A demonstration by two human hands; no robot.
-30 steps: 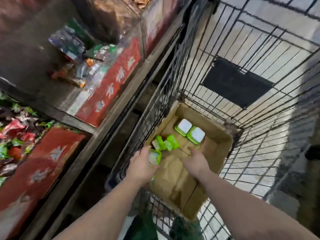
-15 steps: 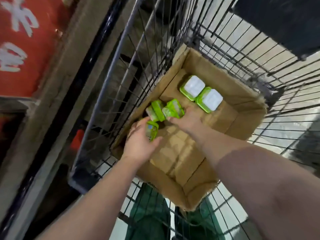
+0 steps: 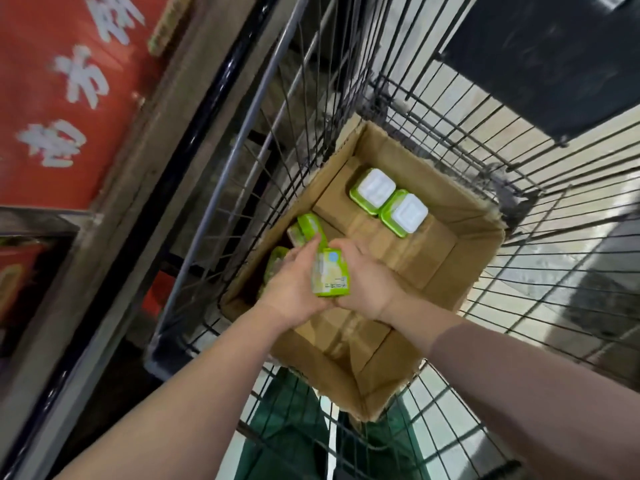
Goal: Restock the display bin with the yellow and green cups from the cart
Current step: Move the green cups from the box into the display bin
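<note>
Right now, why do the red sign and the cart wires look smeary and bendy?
Head view: the red sign is streaked with motion blur; the wide lens bows the cart wires towards the edges; the two white-topped cups in the cardboard box look fairly sharp, with soft glare on their tops.

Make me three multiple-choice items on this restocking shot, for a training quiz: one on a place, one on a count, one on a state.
1. Where does the cardboard box sit?
A. in the wire cart
B. on a shelf
C. on the floor

2. How many cups stand with white lids up at the box's far end?
A. none
B. two
C. five

3. What is the state of the cup between the hands?
A. standing in the box
B. crushed flat
C. held up by both hands

Answers: 1 A, wire bars surround the box. 2 B, one lidded cup stands beside another. 3 C, left hand and right hand grip it.
</note>
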